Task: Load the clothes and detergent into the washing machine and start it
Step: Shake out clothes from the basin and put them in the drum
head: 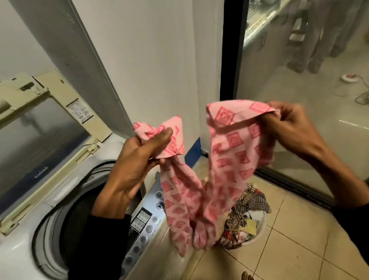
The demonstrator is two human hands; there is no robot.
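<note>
Head view: left hand (133, 165) and right hand (292, 125) both pinch the pink cloth (210, 183), hanging above the basket (259, 235); best bunch it, then drop it into the open drum (72, 225).

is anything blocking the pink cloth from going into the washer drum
Nothing visible does. The lid is raised and the drum opening is uncovered; only the person's own left hand, gripping the pink cloth, hangs over it.

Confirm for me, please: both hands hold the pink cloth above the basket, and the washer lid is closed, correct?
Not quite. The head view shows the washer lid raised, leaving the drum open. The rest stands: the left hand and right hand both hold the pink cloth above the basket.
</note>
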